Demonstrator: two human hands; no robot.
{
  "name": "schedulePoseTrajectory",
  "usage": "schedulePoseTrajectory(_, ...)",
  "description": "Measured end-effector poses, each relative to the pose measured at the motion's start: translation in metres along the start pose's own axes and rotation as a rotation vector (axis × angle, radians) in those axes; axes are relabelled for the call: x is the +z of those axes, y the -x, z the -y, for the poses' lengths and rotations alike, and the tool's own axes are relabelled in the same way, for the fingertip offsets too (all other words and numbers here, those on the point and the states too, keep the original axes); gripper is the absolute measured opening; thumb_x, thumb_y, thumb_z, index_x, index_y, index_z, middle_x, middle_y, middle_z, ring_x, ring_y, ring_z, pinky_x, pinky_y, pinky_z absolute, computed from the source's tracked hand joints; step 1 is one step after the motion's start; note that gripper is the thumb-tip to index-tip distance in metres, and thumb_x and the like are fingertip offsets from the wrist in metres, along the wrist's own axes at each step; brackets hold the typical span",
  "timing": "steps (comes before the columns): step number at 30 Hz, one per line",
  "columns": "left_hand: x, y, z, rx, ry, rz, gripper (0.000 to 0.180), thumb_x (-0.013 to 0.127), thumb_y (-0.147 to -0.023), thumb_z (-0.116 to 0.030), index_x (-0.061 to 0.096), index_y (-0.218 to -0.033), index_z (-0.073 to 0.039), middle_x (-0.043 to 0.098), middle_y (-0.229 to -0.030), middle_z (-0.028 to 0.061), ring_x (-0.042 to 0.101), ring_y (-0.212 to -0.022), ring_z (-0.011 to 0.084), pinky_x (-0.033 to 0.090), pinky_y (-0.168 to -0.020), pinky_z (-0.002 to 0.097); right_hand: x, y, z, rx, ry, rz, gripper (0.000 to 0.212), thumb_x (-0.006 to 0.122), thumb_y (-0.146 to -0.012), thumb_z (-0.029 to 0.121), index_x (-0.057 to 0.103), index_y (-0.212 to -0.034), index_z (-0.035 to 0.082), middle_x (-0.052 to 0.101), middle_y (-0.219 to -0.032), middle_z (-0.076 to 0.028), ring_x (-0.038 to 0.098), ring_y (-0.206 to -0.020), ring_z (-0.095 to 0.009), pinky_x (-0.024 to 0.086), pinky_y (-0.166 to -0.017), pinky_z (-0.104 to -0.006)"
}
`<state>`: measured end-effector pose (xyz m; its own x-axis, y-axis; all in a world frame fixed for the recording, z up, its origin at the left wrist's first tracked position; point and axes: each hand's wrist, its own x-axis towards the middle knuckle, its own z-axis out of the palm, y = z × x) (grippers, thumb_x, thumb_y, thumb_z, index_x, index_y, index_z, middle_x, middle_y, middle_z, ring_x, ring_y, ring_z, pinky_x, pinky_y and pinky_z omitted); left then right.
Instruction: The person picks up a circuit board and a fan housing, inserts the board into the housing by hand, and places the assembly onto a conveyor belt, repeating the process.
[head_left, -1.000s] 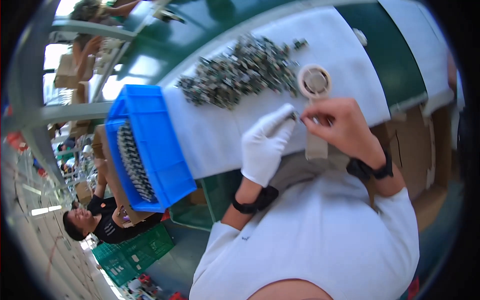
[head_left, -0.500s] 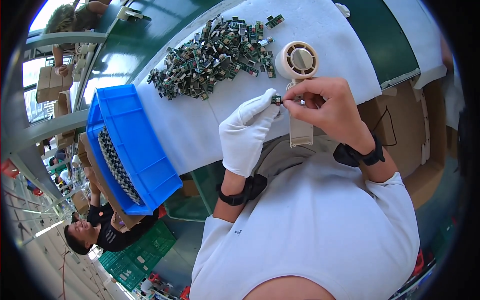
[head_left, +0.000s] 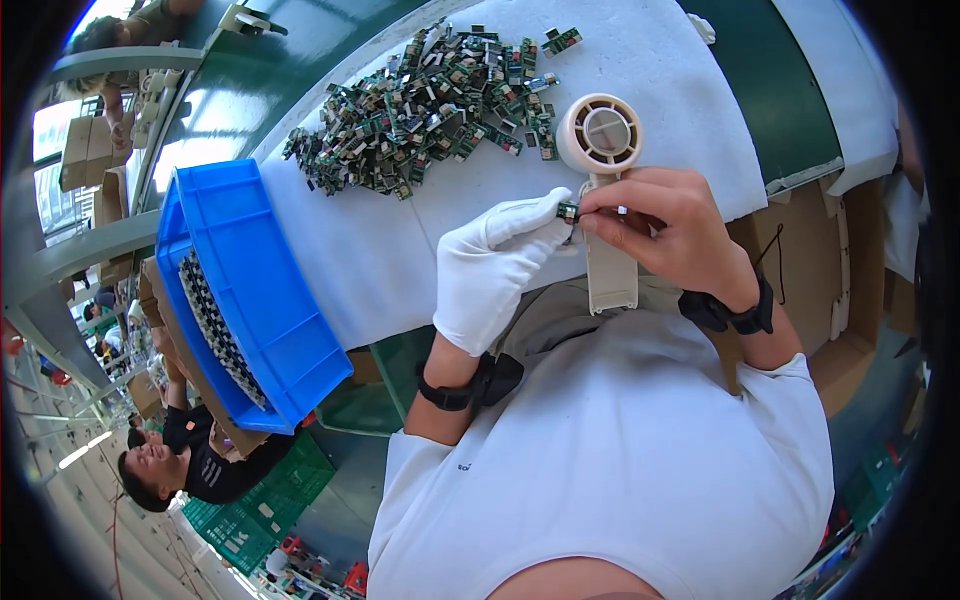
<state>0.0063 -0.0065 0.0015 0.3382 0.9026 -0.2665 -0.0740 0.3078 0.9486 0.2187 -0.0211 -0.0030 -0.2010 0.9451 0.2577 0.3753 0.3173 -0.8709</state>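
My left hand (head_left: 497, 262), in a white glove, is closed with its thumb and fingertips on a small green circuit board (head_left: 568, 212). My bare right hand (head_left: 668, 220) pinches at the right end of that board; its fingertips hide what they grip. A tiny white piece (head_left: 622, 210) shows beside the right fingers. Under and beside both hands lies a cream handheld fan (head_left: 612, 275), its round slotted head (head_left: 602, 133) pointing away from me and its flat handle toward me.
A large heap of small circuit boards (head_left: 430, 110) covers the far left of the white table sheet (head_left: 700, 120). On the left, a tilted blue bin (head_left: 262, 280) stands by rows of parts (head_left: 222, 325). An open cardboard box (head_left: 830, 270) is at right. A co-worker (head_left: 190, 460) is at lower left.
The view has shifted a little. Both hands, still meeting at the circuit board, have moved slightly right, closer over the fan's handle. The grips look the same.
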Motion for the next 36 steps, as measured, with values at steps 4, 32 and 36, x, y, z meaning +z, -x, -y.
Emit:
schedulePoseTrajectory(4, 0.003, 0.003, -0.003, 0.111, -0.115, -0.036, 0.031, 0.069, -0.09, 0.007, 0.072, -0.12, -0.001, 0.072, -0.114, 0.009, 0.069, -0.098, 0.0147, 0.061, -0.088, 0.0299, -0.002, -0.006, 0.004, -0.039, 0.08, 0.031, 0.014, 0.081, -0.082, 0.003, 0.076, -0.094, 0.005, 0.064, -0.071, -0.001, 0.045, -0.053, -0.005, 0.032, -0.047, -0.0232)
schedulePoseTrajectory(32, 0.001, 0.002, 0.002, 0.148, -0.091, -0.06, 0.032, 0.07, -0.089, 0.007, 0.072, -0.12, -0.002, 0.07, -0.115, 0.0091, 0.068, -0.099, 0.0145, 0.06, -0.087, 0.0298, 0.001, -0.006, 0.016, 0.171, -0.098, -0.036, 0.02, 0.079, -0.083, 0.001, 0.077, -0.102, 0.005, 0.066, -0.081, -0.001, 0.049, -0.06, -0.005, 0.035, -0.05, -0.0213)
schedulePoseTrajectory(36, 0.001, 0.002, 0.001, 0.095, -0.063, -0.065, 0.032, 0.07, -0.09, 0.006, 0.071, -0.121, -0.002, 0.07, -0.115, 0.0091, 0.068, -0.099, 0.014, 0.06, -0.087, 0.0294, 0.003, 0.002, 0.019, 0.085, -0.084, -0.061, 0.023, 0.077, -0.083, 0.0, 0.078, -0.106, 0.006, 0.063, -0.084, 0.0, 0.051, -0.064, -0.006, 0.037, -0.051, -0.0217)
